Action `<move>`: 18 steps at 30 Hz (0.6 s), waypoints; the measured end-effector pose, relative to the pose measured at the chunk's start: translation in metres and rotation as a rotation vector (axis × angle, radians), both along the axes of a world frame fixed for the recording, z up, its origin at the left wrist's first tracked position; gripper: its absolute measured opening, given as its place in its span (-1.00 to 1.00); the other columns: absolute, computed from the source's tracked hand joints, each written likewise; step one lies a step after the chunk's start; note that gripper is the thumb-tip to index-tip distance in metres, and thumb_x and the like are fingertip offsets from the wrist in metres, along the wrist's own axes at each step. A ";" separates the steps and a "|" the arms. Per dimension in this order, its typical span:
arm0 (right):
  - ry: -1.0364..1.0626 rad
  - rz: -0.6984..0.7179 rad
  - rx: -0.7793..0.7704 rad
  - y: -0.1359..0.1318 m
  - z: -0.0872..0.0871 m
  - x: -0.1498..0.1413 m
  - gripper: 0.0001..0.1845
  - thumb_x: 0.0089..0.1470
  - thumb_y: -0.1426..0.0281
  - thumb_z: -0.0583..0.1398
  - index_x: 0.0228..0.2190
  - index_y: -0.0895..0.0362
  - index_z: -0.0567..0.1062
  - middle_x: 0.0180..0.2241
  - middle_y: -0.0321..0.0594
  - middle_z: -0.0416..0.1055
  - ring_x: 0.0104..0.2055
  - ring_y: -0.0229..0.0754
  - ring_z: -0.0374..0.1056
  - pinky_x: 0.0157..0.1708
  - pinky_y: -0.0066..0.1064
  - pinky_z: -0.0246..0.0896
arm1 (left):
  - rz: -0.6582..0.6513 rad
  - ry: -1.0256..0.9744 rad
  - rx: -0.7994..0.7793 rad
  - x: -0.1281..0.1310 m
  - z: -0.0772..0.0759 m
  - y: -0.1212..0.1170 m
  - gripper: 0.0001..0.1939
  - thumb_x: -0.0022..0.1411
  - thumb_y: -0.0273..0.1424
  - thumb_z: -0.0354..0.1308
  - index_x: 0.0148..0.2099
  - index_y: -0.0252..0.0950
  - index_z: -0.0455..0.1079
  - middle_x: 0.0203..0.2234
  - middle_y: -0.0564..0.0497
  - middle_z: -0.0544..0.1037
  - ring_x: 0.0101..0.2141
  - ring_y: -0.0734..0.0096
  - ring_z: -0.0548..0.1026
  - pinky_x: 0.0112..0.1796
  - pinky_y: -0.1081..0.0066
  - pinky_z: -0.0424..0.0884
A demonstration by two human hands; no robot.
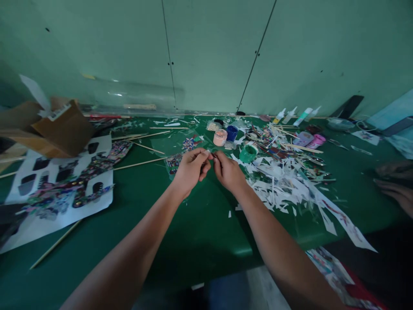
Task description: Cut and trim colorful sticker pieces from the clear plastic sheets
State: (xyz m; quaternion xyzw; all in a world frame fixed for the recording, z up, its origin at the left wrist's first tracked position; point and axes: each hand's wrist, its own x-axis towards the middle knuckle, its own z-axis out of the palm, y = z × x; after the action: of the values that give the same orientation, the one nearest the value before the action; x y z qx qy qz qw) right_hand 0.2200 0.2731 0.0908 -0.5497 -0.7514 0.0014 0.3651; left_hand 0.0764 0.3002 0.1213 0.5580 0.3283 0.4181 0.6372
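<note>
Above the middle of the green table, my left hand (191, 168) and my right hand (228, 170) meet almost fingertip to fingertip. Both are closed in a pinch around something tiny and whitish (211, 154) that is too small to name. Just beyond them stand an open jar of peach paint (220, 137), a blue jar (232, 132) and an open green jar (248, 153). Close to my left hand lies a clear bag of colourful bits (173, 163). A heap of white paper scraps (274, 185) spreads to the right of my right hand.
At the left, a cardboard box (61, 129) rests on printed white sheets (100, 202). Thin wooden sticks (140, 163) lie around. Glue bottles (303, 115) and scissors (338, 144) are at the back right. Another person's hand (395, 189) rests at the right edge. A green wall (209, 51) stands behind.
</note>
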 end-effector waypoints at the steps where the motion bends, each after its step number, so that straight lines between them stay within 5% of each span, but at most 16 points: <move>1: 0.007 0.001 -0.002 0.000 0.000 -0.001 -0.81 0.27 0.39 -0.07 -0.24 0.10 0.32 -0.47 -0.22 0.43 -0.50 -0.20 0.36 -0.51 -0.43 0.04 | -0.003 -0.015 -0.008 0.000 0.000 0.000 -0.79 0.29 -0.35 -0.02 -0.39 -0.29 0.29 -0.75 0.21 0.22 -0.78 0.67 0.14 -0.71 0.56 0.02; 18: 0.011 -0.132 -0.021 -0.001 -0.006 -0.014 -0.76 0.27 0.33 -0.13 -0.28 0.11 0.28 -0.52 -0.21 0.41 -0.56 -0.22 0.31 -0.55 -0.43 -0.02 | -0.073 -0.047 -0.015 0.001 -0.002 -0.001 -0.78 0.29 -0.35 -0.02 -0.42 -0.28 0.26 -0.74 0.21 0.21 -0.76 0.67 0.14 -0.70 0.57 0.03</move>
State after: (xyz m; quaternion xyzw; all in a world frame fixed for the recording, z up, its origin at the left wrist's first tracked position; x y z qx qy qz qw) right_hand 0.2064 0.2723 0.0849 -0.6016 -0.7116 -0.0119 0.3628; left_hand 0.0775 0.2993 0.1191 0.5549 0.2959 0.4050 0.6637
